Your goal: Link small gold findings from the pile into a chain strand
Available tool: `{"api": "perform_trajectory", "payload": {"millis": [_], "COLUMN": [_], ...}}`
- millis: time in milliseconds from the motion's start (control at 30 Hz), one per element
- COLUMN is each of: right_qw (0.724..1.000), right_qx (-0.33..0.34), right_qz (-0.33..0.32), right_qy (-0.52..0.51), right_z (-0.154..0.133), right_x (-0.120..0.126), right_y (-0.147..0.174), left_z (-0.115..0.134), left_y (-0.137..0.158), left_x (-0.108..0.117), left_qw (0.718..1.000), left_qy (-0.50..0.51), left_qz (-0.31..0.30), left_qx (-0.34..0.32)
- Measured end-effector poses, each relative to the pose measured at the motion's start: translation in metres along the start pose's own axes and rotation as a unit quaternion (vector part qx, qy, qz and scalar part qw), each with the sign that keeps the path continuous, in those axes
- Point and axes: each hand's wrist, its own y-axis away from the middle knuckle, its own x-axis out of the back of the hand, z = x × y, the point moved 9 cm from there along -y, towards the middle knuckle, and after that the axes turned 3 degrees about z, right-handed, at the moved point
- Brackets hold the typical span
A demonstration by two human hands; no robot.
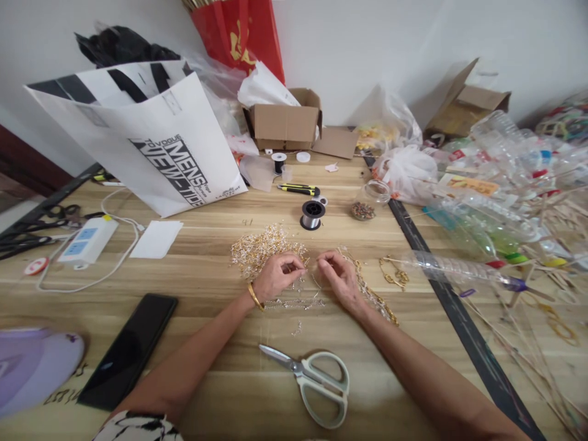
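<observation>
Both hands meet over the middle of the wooden table, fingertips pinched and a small gap apart. My left hand [278, 275], with a gold bangle [255, 296] at its wrist, lies against a heap of small gold and clear beads [257, 248]. Whatever its fingers pinch is too small to tell. My right hand [340, 278] is also closed at the fingertips, on something too fine to make out. A thin silver chain [294, 304] lies below and between them. Gold chains [379, 301] run beside the right hand. Nearer me lie white-handled scissors [316, 383].
Beyond the hands stand a wire spool [313, 215], a utility knife [298, 189] and a jar of beads [364, 211]. A phone [131, 349], power strip [89, 241] and white paper bag [151, 141] are at left. Plastic bottles [509, 153] and sticks crowd the right.
</observation>
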Motion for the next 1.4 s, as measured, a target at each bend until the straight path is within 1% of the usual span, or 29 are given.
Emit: {"api": "perform_trajectory", "payload": {"millis": [133, 233, 367, 467, 700, 800, 900, 1000, 1200, 1300, 1400], "right_qw": [0.999, 0.999, 1.0, 1.0, 0.992, 0.983, 0.977, 0.977, 0.985, 0.986, 0.986], "right_qx": [-0.011, -0.016, -0.006, -0.002, 0.013, 0.016, 0.0, -0.018, -0.022, -0.02, -0.013], "right_qz": [0.02, 0.023, -0.009, -0.03, -0.091, -0.129, -0.152, -0.155, -0.146, -0.138, -0.129], "right_qy": [-0.039, -0.036, -0.022, -0.006, 0.089, 0.13, 0.151, 0.142, 0.091, 0.092, 0.104], "right_z": [0.007, 0.007, -0.003, -0.013, -0.036, -0.039, -0.034, -0.032, -0.037, -0.034, -0.031], "right_x": [0.005, 0.005, 0.001, 0.001, 0.007, 0.001, -0.003, -0.002, 0.003, 0.006, 0.009], "right_y": [-0.001, -0.003, -0.006, -0.008, -0.008, -0.003, 0.002, 0.005, 0.006, 0.006, 0.007], "left_z": [0.005, 0.008, 0.011, 0.015, 0.021, 0.024, 0.028, 0.034, 0.043, 0.041, 0.032], "left_y": [0.0, -0.001, -0.002, -0.002, -0.003, -0.005, -0.005, -0.006, -0.008, -0.009, -0.009], "left_x": [-0.002, -0.004, -0.007, -0.009, -0.005, -0.005, -0.007, -0.008, -0.01, -0.012, -0.018], "left_qw": [1.0, 0.999, 0.999, 0.998, 0.998, 0.998, 0.997, 0.996, 0.996, 0.993, 0.981], "left_qy": [0.007, 0.002, -0.015, -0.022, -0.042, -0.056, -0.072, -0.072, -0.069, -0.101, -0.169], "left_qz": [-0.008, -0.016, -0.028, -0.037, -0.019, -0.013, -0.012, -0.014, -0.016, -0.023, -0.049], "left_qx": [-0.022, -0.029, -0.033, -0.04, -0.036, -0.037, -0.04, -0.041, -0.048, -0.058, -0.079]}}
